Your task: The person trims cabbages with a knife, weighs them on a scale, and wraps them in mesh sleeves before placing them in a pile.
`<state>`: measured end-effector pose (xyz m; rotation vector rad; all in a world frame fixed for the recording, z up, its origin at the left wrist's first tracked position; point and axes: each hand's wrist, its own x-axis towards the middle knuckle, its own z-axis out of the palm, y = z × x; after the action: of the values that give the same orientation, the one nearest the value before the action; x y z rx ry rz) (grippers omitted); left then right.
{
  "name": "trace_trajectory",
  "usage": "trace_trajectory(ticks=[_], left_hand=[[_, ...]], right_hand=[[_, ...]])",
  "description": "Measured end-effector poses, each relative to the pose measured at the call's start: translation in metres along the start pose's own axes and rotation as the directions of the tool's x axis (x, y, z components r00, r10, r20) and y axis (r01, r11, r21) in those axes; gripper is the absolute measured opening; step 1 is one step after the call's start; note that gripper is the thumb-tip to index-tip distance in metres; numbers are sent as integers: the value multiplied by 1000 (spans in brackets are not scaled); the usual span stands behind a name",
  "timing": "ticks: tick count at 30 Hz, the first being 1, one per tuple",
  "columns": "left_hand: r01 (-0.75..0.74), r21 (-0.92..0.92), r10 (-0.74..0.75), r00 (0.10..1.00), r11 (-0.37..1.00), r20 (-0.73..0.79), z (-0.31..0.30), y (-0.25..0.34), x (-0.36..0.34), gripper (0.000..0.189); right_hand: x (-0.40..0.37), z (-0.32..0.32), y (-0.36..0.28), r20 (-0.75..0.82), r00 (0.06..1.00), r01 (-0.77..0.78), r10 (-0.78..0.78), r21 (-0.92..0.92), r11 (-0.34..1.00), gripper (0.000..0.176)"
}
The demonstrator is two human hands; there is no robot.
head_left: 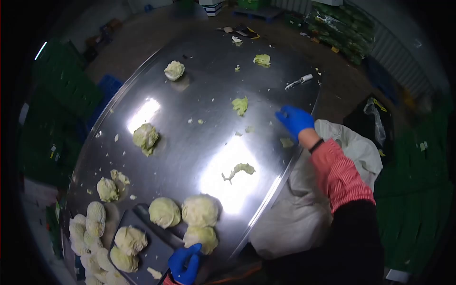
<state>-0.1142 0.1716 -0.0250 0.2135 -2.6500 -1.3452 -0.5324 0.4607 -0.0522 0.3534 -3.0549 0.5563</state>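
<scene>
In the head view, my left hand wears a blue glove at the bottom, beside a grey tray. Its finger and thumb are apart, with fingertips right at the lower edge of a pale green cabbage. Two more cabbages sit just behind that one. My right hand, also blue-gloved, hovers near the table's right edge with fingers stretched out and nothing seen in them. Left of it lies a torn cabbage leaf; a white-handled tool rests farther back.
Two cabbages lie on the tray. Several items in white foam nets crowd the left corner. Other heads and leaf scraps dot the metal table. A large white sack stands against its right edge.
</scene>
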Motion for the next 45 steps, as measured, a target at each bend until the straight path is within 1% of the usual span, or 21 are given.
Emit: trace_trajectory(ticks=[2,7,10,11,13,15,16,17,18,19,20,21,24,28,29,30,34,37,40,44,45], left_hand=[[118,31,-120,992,993,48,19,-1,19,21],[226,2,-226,973,974,47,58,8,69,22],[331,11,-329,931,944,157,75,9,97,25],[341,36,-342,923,939,176,79,6,102,27],[232,-35,-225,965,972,135,94,5,115,27],[182,-55,-175,978,982,113,101,4,120,26],[211,-71,-202,973,975,115,102,6,120,26],[235,-91,-224,968,968,116,101,8,119,26],[234,-95,-226,970,968,88,100,12,120,26],[226,-102,-222,973,969,57,99,17,118,26],[216,-100,-216,976,971,13,97,21,116,26],[200,-101,-204,979,975,-24,95,25,113,26],[174,-81,-183,976,981,-120,87,33,97,26],[209,-49,-215,957,977,-193,68,45,66,24],[198,-48,-204,953,979,-223,63,47,58,24],[219,-39,-222,951,975,-215,56,48,49,23],[243,-59,-250,926,968,-284,27,34,4,23],[194,26,-167,901,981,-401,-11,19,-41,26],[374,-22,-299,703,927,-645,-54,-5,-89,27],[160,-414,-437,162,896,-885,-126,-65,-144,34],[156,-400,-424,178,903,-888,-142,-75,-156,45]], right_hand=[[85,30,73,-218,974,40,-68,-133,990,38],[219,59,192,-159,970,-230,184,-344,910,57],[257,73,239,-126,986,-151,106,-430,890,54],[297,128,329,-255,950,53,-182,-444,895,47],[312,127,320,-179,944,-230,276,243,942,50],[294,111,294,-203,923,-258,325,297,919,44],[314,114,330,-13,975,-218,220,79,973,45],[338,148,391,-123,990,14,-64,-371,928,45],[334,147,387,-51,999,-21,5,-316,949,44],[321,125,345,104,986,-38,133,-633,773,44],[325,132,352,124,989,2,85,-578,816,40],[326,151,376,97,972,221,-215,-688,691,34],[221,92,186,245,968,186,-60,-535,824,32],[149,105,102,197,957,266,-211,-319,910,36],[143,135,117,-3,925,368,-380,-251,896,36],[129,132,90,154,967,209,-201,-38,977,34],[94,173,58,340,876,49,-342,642,765,28],[-11,85,-68,477,821,-183,-313,740,647,28],[-63,60,-127,454,827,-207,-331,794,571,21],[-119,52,-181,450,836,-228,-313,806,546,13],[-132,50,-196,452,836,-239,-312,811,534,12]])
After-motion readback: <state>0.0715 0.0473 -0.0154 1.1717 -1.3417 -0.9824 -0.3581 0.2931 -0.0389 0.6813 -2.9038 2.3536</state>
